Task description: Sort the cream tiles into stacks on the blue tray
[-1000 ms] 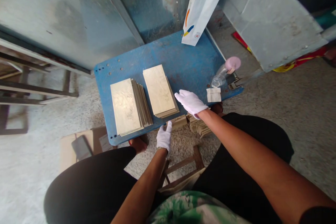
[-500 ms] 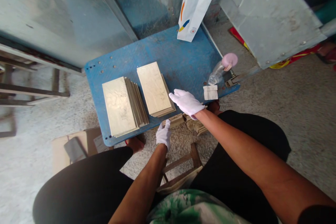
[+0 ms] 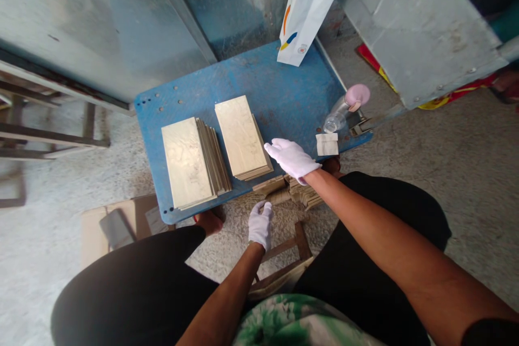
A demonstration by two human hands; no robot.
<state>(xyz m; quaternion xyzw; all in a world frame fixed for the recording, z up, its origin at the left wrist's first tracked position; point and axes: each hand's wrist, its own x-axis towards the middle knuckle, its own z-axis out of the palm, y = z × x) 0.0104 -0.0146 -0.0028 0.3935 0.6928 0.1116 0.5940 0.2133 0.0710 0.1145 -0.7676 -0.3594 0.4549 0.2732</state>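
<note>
While right hand [image 3: 292, 158] rests just beside tile stack [image 3: 242, 137], left hand [image 3: 260, 223] lower.

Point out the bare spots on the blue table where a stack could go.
The blue table is bare at the far side, between the two plate stacks and the paper bag. The near right corner is crowded: right hand, folded cloth, bottle.

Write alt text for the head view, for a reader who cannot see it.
A seated person's white-gloved right hand rests on a blue table beside two stacks of beige tiles; the gloved left hand hangs below the table's edge.
</note>
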